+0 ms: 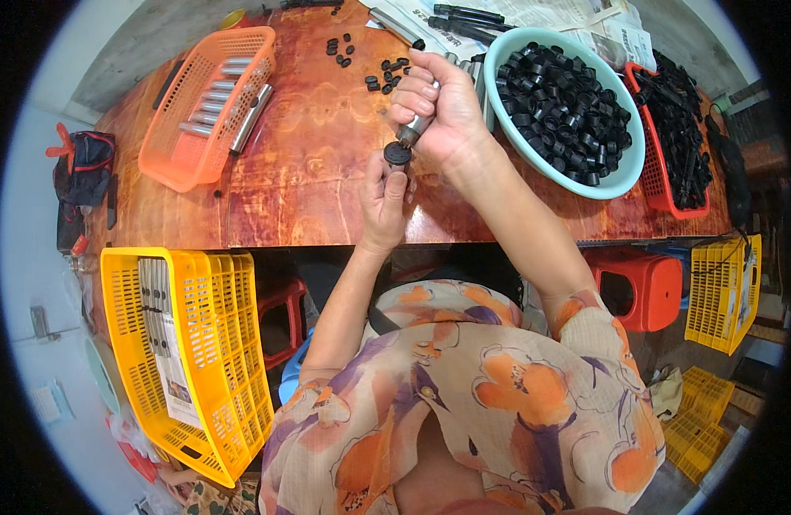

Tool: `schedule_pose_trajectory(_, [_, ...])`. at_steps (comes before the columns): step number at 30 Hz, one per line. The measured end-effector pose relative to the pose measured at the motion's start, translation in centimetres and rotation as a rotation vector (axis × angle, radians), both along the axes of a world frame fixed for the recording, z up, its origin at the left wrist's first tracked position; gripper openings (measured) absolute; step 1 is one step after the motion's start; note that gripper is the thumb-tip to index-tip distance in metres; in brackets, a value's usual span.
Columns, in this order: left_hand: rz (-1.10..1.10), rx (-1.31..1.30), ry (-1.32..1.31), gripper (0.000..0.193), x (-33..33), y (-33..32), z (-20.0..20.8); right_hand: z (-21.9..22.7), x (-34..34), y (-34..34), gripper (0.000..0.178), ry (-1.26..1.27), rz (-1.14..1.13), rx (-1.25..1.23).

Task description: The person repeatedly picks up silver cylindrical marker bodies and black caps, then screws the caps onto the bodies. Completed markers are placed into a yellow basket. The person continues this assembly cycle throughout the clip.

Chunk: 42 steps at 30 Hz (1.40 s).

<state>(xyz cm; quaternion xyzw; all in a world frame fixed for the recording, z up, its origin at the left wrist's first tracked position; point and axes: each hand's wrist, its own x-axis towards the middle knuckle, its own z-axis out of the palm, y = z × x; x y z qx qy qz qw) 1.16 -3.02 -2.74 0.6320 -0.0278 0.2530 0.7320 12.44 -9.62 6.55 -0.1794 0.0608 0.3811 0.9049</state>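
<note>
My left hand [383,206] is closed around an upright piece that its fingers mostly hide. A round black cap [397,154] sits at the top of that piece. Above it, my right hand [451,107] grips a silver metal rod [415,127] in a fist. The rod slants down, and its narrow lower tip meets the black cap or stops just over it; I cannot tell which. Small black plugs [387,77] lie loose on the table beyond my hands. Silver tubes [488,94] lie beside my right hand.
A pale blue basin [640,154] full of black rings stands to the right, beside a red basket [660,196] of black parts. At the left, an orange basket [168,163] holds silver tubes on the wooden table [301,206]. A yellow crate [232,335] stands lower left.
</note>
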Motion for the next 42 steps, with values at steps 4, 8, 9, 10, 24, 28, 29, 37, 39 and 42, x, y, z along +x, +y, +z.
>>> schedule_pose_trajectory(4, [-0.029,-0.013,0.005,0.047,-0.2,0.1,0.2,-0.1,0.0,0.2,0.033,0.000,-0.011,-0.006])
schedule_pose_trajectory(8, [-0.026,-0.013,0.003,0.047,-0.2,0.0,0.2,0.0,-0.2,0.2,0.034,-0.042,-0.015,-0.009])
schedule_pose_trajectory(9, [-0.027,-0.006,0.002,0.047,-0.2,0.0,0.3,0.0,-0.2,0.1,0.034,-0.057,-0.013,-0.007])
schedule_pose_trajectory(10, [-0.022,0.004,-0.003,0.047,-0.2,0.0,0.3,0.0,-0.2,0.1,0.034,-0.074,-0.011,-0.012])
schedule_pose_trajectory(24, [0.020,0.091,-0.019,0.029,-0.1,0.5,-1.9,2.0,-2.6,-0.1,0.037,-0.440,-0.144,-0.228])
schedule_pose_trajectory(28, [0.073,0.110,-0.037,0.023,0.1,-0.1,-0.9,2.0,-2.9,0.3,0.034,-0.582,-0.213,-0.288])
schedule_pose_trajectory(29, [0.063,0.120,-0.039,0.022,0.1,0.0,-1.0,2.0,-3.1,0.3,0.031,-0.594,-0.219,-0.281])
schedule_pose_trajectory(37, [0.010,0.098,-0.027,0.029,0.2,0.4,-1.3,2.1,-3.3,0.1,0.030,-0.803,-0.137,-0.324])
schedule_pose_trajectory(39, [0.028,0.073,-0.032,0.034,0.3,0.1,-1.2,2.1,-3.5,0.2,0.030,-0.894,-0.142,-0.375])
schedule_pose_trajectory(42, [0.019,0.036,-0.047,0.038,0.3,0.2,-1.4,1.8,-3.4,0.3,0.030,-1.007,-0.143,-0.412])
